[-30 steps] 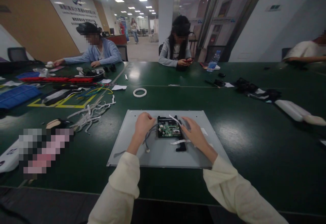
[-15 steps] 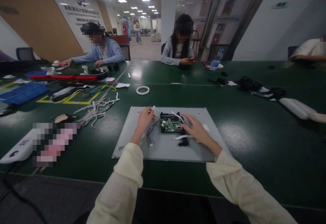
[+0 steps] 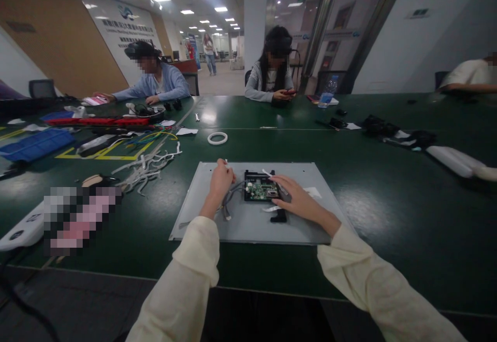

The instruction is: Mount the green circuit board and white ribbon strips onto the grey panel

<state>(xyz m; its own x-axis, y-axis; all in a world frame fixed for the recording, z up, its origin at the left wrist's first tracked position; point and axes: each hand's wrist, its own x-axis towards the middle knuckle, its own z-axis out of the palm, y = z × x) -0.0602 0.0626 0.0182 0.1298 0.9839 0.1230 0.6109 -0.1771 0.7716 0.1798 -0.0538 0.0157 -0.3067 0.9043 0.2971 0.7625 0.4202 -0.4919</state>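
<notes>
Between the left hand (image 3: pixel 221 180), pinching a white bit (image 3: pixel 226 161), and the spread right hand (image 3: pixel 298 198), work on the green board (image 3: pixel 261 191) may need care.

Single head-worn camera; faces forward and down across table (image 3: pixel 272 147). Left hand (image 3: pixel 221 181) and right hand (image 3: pixel 297 198) near; wall (image 3: pixel 384 57) far beyond.

The circuit board (image 3: pixel 261 191) is green, its frame (image 3: pixel 253 175) black, the panel (image 3: pixel 248 232) pale grey, the surface (image 3: pixel 392 259) dark green, the ring (image 3: pixel 217 143) white and the left tray (image 3: pixel 39 146) blue.
</notes>
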